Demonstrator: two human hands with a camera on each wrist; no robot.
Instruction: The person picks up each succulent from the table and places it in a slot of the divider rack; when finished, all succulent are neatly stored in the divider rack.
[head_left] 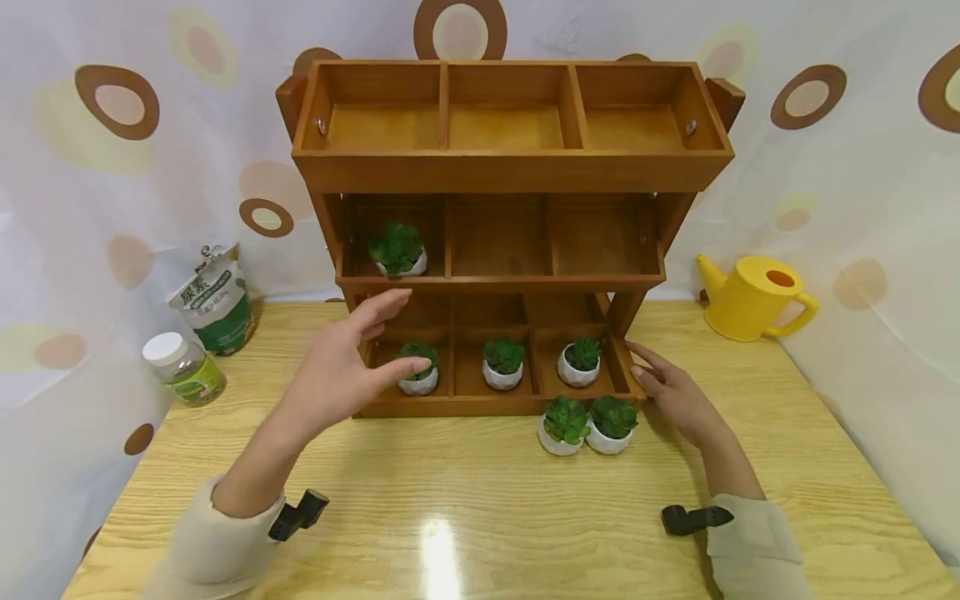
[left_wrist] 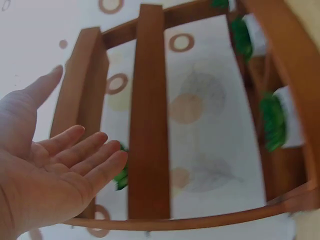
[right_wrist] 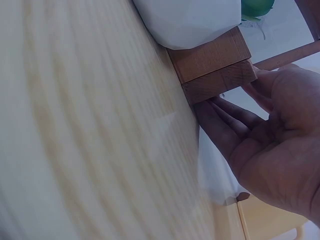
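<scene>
A wooden three-tier shelf [head_left: 510, 173] stands on the table, each tier split into three compartments. My left hand [head_left: 337, 358] is raised before its left side with thumb and fingers spread, holding nothing. One potted succulent [head_left: 397, 250] sits in the middle tier's left compartment. In the bottom tier stand a left succulent [head_left: 422, 379], partly behind my left thumb, a centre succulent [head_left: 502, 364] and a right succulent [head_left: 579, 362]. Two more succulents [head_left: 564, 425] stand side by side in front. My right hand [head_left: 675, 398] touches the bottom tier's right end with extended fingers.
At the left are a white-capped jar [head_left: 191, 371] and a green and white pouch [head_left: 217, 304]. A yellow watering can [head_left: 750, 300] is at the back right. A patterned sheet [head_left: 187, 192] hangs behind the wooden table [head_left: 487, 508].
</scene>
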